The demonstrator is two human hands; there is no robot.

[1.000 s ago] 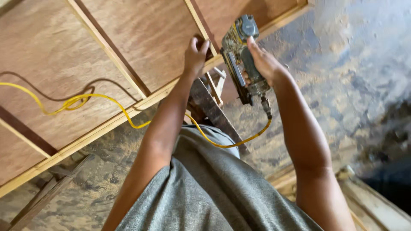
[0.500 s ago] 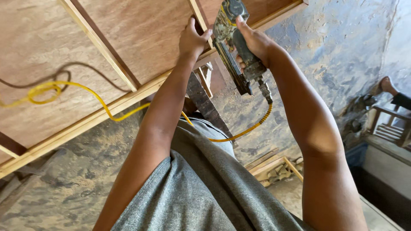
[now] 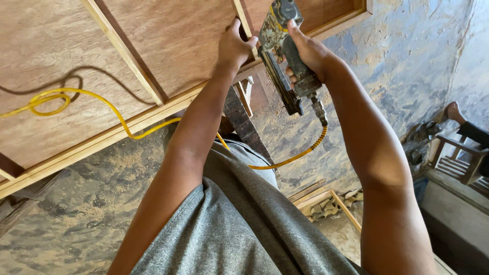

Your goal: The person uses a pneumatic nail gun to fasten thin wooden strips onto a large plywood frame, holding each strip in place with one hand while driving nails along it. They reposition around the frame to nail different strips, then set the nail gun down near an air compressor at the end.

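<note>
From the head camera, the top of the nail gun is cut off at the frame's 12 o'clock edge, so its nose cannot be made out. It is worn, grey-green with yellow marks, and sits at 12 o'clock over a wooden panel with thin battens. The right hand is clamped around its grip. A yellow hose runs from its base toward 9 o'clock. The left hand presses on a batten, fingers curled over it, just beside the gun.
</note>
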